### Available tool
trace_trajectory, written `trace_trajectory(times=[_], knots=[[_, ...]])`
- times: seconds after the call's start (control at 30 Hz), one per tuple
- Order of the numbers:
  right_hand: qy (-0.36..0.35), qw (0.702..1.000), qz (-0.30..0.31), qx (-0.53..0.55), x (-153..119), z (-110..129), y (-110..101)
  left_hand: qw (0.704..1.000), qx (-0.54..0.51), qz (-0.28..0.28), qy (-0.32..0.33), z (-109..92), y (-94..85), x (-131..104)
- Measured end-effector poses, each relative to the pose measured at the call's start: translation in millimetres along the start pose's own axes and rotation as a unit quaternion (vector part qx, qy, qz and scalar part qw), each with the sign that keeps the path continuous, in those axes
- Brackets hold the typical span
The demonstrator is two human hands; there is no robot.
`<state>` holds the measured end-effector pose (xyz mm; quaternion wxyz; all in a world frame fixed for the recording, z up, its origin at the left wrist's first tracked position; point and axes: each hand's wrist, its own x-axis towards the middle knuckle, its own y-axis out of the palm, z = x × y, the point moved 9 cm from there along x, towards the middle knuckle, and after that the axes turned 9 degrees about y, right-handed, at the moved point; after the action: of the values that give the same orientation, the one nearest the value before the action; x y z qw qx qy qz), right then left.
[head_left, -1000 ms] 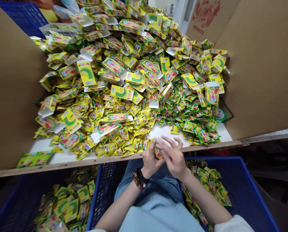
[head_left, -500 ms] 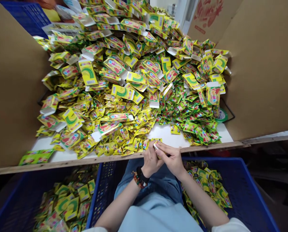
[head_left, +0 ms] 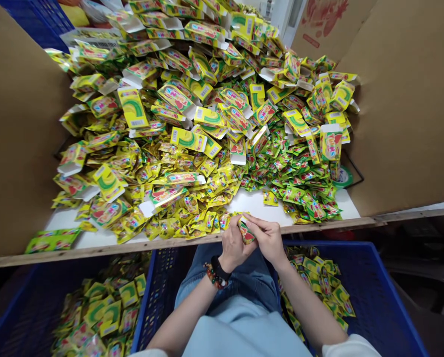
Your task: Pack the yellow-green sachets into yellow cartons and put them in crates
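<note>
White table [head_left: 253,202] beyond, the left hand [head_left: 232,245] grips, at the table's front edge, a small carton [head_left: 247,234], whose upper end the right hand [head_left: 270,241], fingers spread a second ago, now pinches, apparently working there.

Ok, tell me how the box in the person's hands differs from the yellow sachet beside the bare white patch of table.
The box is a boxy carton showing some white at its top; the sachet is a flat packet.
The box is held between the left hand and right hand; the sachet lies on the table, untouched.
Both carry colourful print.
</note>
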<state>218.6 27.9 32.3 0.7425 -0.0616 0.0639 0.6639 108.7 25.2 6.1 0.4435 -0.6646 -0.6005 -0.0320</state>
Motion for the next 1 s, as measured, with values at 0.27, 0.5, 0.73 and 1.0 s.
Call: trace_trajectory(times=[0.27, 0.5, 0.73, 1.0], knots=[[-0.142, 0.987, -0.013, -0.076, -20.6, 11.4, 7.1, 1.000, -0.005, -0.003, 0.019, -3.8, -1.1, -0.6], [-0.118, 0.987, -0.061, -0.092, -22.0, 15.9, -3.6, 0.995, 0.043, 0.011, 0.086, -16.0, 1.7, -0.7], [-0.253, 0.949, -0.048, -0.184, -35.8, 22.0, 20.1, 0.999, -0.010, 0.011, 0.036, -7.5, 0.6, -2.9], [-0.023, 0.864, -0.028, -0.502, -46.7, -15.2, -92.8, 0.977, 0.161, 0.138, 0.010, 3.5, -36.0, 39.6]])
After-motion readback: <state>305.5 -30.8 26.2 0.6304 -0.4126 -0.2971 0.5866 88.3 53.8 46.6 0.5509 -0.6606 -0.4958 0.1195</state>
